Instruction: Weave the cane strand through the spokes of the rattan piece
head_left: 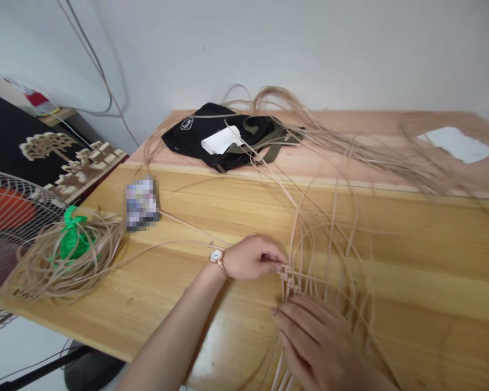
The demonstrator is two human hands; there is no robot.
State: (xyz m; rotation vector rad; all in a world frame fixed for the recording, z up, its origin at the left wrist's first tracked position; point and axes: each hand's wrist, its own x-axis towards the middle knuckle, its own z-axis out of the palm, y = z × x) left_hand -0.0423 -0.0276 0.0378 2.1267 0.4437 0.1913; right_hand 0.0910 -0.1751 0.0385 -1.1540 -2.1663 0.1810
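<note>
My left hand (pixel 252 258) is pinching the woven cane strips (pixel 288 279) with fingertips pressed together at the upper edge of the weave (a wristwatch (pixel 215 256) sits on that wrist). My right hand (pixel 313 342) lies just below, fingers slightly spread against the strands; whether it grips any, I cannot tell. The weave sits on a wooden table (pixel 126 309), its long strands fanning outward. To the left lies a coil of cane (pixel 36 271) around green plastic (pixel 73 239). Farther off, strands drape across a black bag (pixel 191 136).
</note>
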